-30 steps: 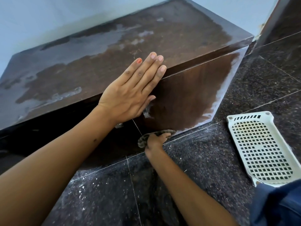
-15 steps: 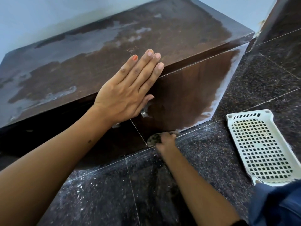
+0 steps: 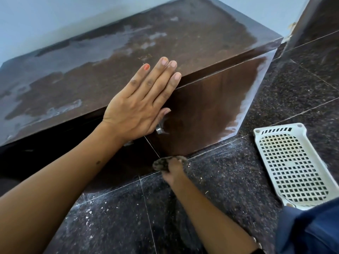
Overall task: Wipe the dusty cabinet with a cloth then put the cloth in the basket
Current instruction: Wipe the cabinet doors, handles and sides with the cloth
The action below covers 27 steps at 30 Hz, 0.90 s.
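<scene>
A low dark brown cabinet [image 3: 211, 114] stands on the floor, its top smeared with pale dust patches and its right door dusty along the right edge. My left hand [image 3: 139, 107] lies flat with fingers apart over the cabinet's front top edge. Down at the foot of the door, my right hand [image 3: 173, 170] grips a small grey dusty cloth [image 3: 162, 164] against the floor where it meets the cabinet's base. A white perforated plastic basket [image 3: 291, 165] lies on the floor to the right, apart from both hands.
The floor is dark speckled stone tiles [image 3: 229, 180] with dust and white flecks. A metal door handle [image 3: 159, 129] peeks out below my left palm. A pale wall runs behind the cabinet. Blue clothing [image 3: 311, 230] fills the lower right corner.
My right hand with the cloth has slid along the base of the cabinet, first right, then back slightly left. My left hand has stayed pressed on the cabinet edge.
</scene>
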Tool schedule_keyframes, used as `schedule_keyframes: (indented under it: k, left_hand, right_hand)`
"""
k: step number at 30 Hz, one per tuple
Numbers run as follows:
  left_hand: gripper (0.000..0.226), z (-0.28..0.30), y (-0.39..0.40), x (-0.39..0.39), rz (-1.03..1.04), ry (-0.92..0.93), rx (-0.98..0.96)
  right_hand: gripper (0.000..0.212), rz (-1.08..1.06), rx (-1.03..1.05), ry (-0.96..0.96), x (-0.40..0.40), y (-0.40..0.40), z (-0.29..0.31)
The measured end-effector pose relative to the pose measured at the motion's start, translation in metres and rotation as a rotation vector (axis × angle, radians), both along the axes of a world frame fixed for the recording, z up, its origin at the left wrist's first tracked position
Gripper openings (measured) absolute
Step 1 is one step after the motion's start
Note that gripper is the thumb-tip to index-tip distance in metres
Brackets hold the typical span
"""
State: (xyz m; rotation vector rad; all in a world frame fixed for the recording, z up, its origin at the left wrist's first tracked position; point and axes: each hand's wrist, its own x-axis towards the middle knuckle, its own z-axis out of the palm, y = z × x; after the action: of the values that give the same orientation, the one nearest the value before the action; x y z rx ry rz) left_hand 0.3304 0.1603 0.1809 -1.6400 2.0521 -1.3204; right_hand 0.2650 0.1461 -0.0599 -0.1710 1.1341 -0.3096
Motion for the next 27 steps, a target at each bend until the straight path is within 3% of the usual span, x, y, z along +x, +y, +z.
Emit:
schedule_keyframes:
  k: [5, 10, 13, 15, 17, 19, 21, 23, 27]
  left_hand:
    - [0.061, 0.0, 0.001, 0.0, 0.002, 0.001, 0.001]
    - [0.062, -0.002, -0.001, 0.001, -0.013, -0.038, -0.03]
    - [0.063, -0.004, -0.002, 0.001, -0.008, -0.054, -0.057]
    - [0.063, -0.005, -0.002, 0.001, -0.003, -0.069, -0.069]
    - [0.063, -0.004, -0.003, 0.001, 0.003, -0.095, -0.078]
    - [0.063, -0.006, -0.003, 0.002, 0.01, -0.128, -0.092]
    - [0.062, -0.007, -0.002, 0.003, 0.021, -0.173, -0.109]
    - [0.062, -0.008, -0.002, 0.004, 0.02, -0.205, -0.129]
    - [0.061, -0.01, -0.004, 0.003, 0.01, -0.22, -0.155]
  right_hand:
    - [0.044, -0.05, -0.018, -0.055, -0.035, -0.042, 0.0]
    - [0.031, -0.448, -0.237, 0.082, -0.089, -0.13, 0.024]
    - [0.063, -0.598, -0.4, 0.123, -0.079, -0.141, 0.035]
    - [0.074, -0.538, -0.439, 0.172, -0.063, -0.122, 0.03]
    - [0.072, -0.444, -0.37, 0.195, -0.054, -0.105, 0.018]
    - [0.064, -0.369, -0.246, 0.168, -0.057, -0.099, 0.002]
    - [0.041, -0.294, -0.211, 0.197, -0.065, -0.103, 0.004]
    - [0.042, -0.329, -0.216, 0.207, -0.067, -0.113, 0.023]
    - [0.053, -0.542, -0.656, 0.462, -0.055, -0.115, 0.102]
